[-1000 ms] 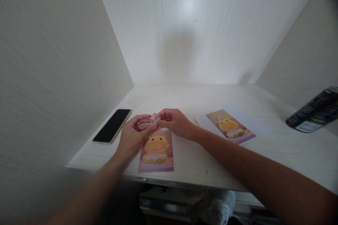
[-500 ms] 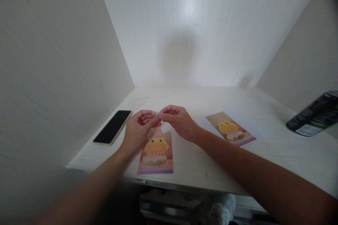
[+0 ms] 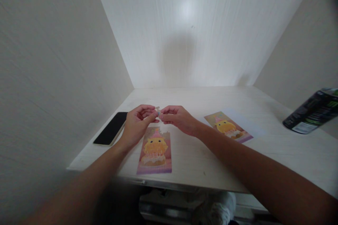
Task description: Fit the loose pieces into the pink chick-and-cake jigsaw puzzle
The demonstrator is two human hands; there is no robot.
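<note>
Small joined jigsaw puzzle pieces (image 3: 157,109), partly covered by fingers, are held above the far end of a jigsaw puzzle (image 3: 155,154). My left hand (image 3: 139,119) pinches them between thumb and fingers. From the other side, my right hand (image 3: 178,117) has its closed fingertips at the pieces' right edge. The puzzle lies flat near the table's front edge, showing a yellow character with a pink party hat behind a birthday cake. Its top edge is uneven, with a stepped gap at the upper right.
A black-screened phone (image 3: 111,128) lies left of my left hand. To the right, a matching picture card (image 3: 228,126) rests on a white sheet (image 3: 248,123). A dark can (image 3: 311,112) stands at far right. White panels enclose the table (image 3: 190,161) at back and sides.
Both hands have lifted slightly away from the puzzle, uncovering its top edge. The held pieces have turned and show more between my fingertips. The view has shifted a little.
</note>
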